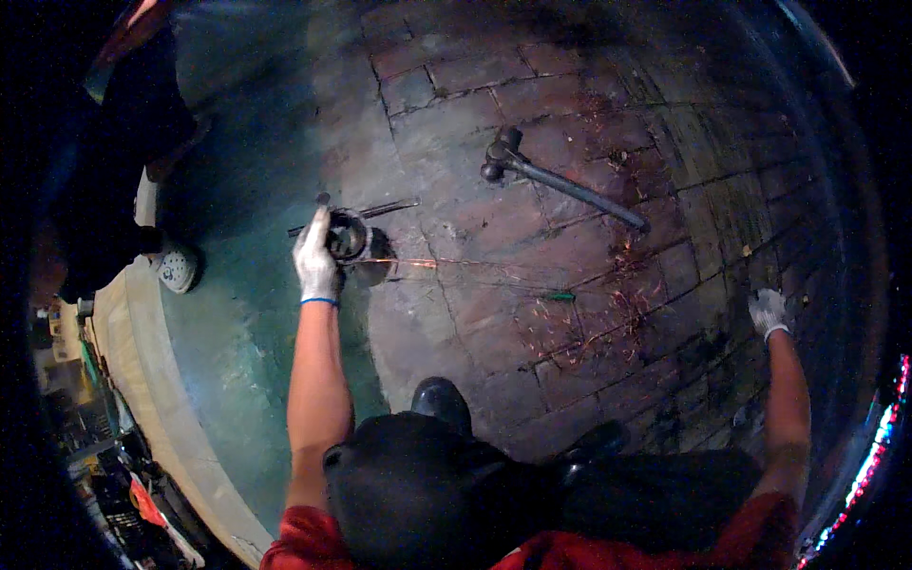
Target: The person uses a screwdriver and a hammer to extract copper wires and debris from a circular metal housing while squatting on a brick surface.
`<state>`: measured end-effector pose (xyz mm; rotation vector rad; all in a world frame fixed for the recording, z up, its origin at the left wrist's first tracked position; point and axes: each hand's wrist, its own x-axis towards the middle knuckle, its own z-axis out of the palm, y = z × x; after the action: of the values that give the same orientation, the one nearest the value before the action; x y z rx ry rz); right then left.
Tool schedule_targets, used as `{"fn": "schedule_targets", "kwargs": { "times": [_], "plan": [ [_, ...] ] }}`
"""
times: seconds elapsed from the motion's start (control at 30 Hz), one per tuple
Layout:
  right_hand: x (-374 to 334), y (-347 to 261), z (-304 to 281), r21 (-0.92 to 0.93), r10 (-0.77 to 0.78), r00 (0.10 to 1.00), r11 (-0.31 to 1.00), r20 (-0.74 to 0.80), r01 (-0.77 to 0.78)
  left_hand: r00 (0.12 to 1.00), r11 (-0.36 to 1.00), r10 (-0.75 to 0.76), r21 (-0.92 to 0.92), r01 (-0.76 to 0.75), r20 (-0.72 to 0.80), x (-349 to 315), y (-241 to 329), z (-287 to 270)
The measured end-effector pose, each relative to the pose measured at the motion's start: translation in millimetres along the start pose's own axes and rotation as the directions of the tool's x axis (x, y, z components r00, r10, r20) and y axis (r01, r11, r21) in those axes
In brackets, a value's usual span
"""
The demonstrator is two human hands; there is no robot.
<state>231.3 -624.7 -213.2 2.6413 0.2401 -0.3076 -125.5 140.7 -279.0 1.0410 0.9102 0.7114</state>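
My left hand (315, 261), in a white knit glove with a blue cuff, is closed on a dark ring-shaped metal housing (351, 234). A thin dark rod (391, 205) runs past the housing's far side. Reddish copper wire (418, 263) stretches rightward from the housing across the ground. Far out to the right, my right hand (768, 312), gloved too, is held low with nothing visible in it. Its fingers look loosely apart, though they are small and dim. Between the hands and farther off lies a hammer (570, 190) with a dark head and grey handle.
Copper scraps (627, 318) are scattered over the paving stones (456, 123), near a small green object (559, 297). Another person's light perforated shoe (178, 267) stands at left on the greenish floor (237, 332). Tools and boxes (114, 475) crowd the lower left. My dark shoe (442, 404) is below.
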Motion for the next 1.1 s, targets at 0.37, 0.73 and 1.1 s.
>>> {"fn": "schedule_targets", "kwargs": {
  "times": [0.37, 0.73, 1.1],
  "plan": [
    [-120, 163, 60, 0.272, 0.593, 0.796, 0.751, 0.122, -0.601, 0.985, 0.994, 0.086, 0.076, -0.075, -0.148, -2, 7, 4],
    [-131, 177, 72, 0.304, 0.654, 0.739, 0.679, 0.163, -0.668, 0.964, 0.918, -0.125, -0.341, 0.202, 0.234, 17, -7, -22],
    [-19, 143, -32, 0.286, 0.603, 0.797, 0.772, -0.046, -0.567, 0.937, 0.988, 0.054, -0.153, 0.0, 0.344, 12, -12, -6]
  ]
}}
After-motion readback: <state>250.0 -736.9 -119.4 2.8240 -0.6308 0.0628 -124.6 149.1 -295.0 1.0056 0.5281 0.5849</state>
